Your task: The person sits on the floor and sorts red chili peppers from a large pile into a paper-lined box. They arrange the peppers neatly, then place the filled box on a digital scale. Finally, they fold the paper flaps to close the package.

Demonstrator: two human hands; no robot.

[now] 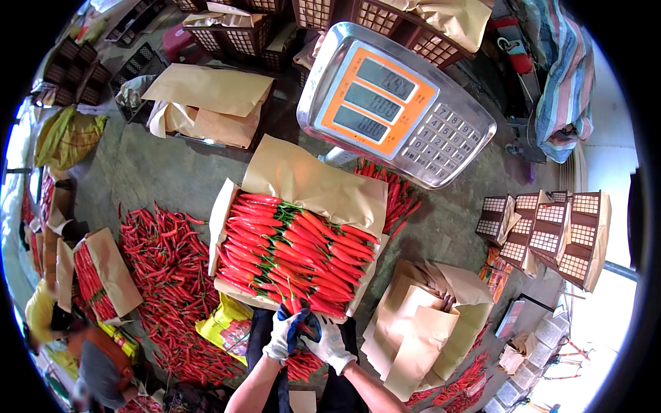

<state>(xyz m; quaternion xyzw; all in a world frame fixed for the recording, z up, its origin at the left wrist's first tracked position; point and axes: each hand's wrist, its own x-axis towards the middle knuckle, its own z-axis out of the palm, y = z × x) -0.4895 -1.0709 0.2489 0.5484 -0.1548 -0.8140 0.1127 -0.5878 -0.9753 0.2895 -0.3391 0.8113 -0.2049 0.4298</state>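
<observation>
My left hand (281, 333) and my right hand (326, 342), both in white work gloves with blue palms, meet at the near edge of a paper-lined box. Between them they grip a few red chili peppers (293, 303); the gloves partly hide these. Rows of long red chilies (310, 248) with green stems fill the box, laid side by side. Brown lining paper (315, 180) stands up at its far side, and a paper flap (223, 227) rises on the left. The box itself is mostly hidden by paper.
Beyond the box rises a weighing scale's display head (395, 106). Loose chilies (165, 289) are heaped on the left floor, near a yellow bag (227, 325). Brown paper sheets (418, 330) lie at right. Crates (547, 232) are stacked farther right. Another person (103, 356) is at lower left.
</observation>
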